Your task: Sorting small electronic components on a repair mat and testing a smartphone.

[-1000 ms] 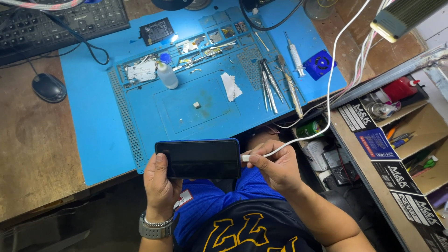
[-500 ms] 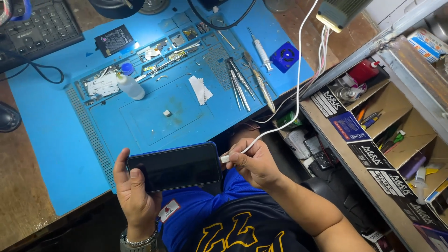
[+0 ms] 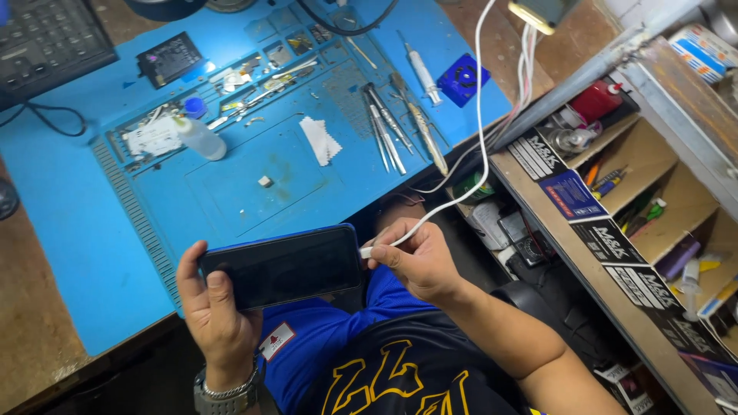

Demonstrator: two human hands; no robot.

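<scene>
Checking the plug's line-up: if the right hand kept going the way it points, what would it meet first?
The right hand points its white cable plug at the phone, so it would likely meet the phone's near end first.

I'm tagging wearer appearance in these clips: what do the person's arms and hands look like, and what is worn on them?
Both hands are bare, without gloves. The left hand has a silver metal link wristwatch at the wrist. The right hand shows no rings or bands, and its forearm is uncovered. No sleeves reach either forearm.

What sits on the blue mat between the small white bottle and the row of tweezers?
In the head view, between the white bottle and the tweezers lies a folded white wipe on the blue mat; a tiny white block sits lower.
</scene>
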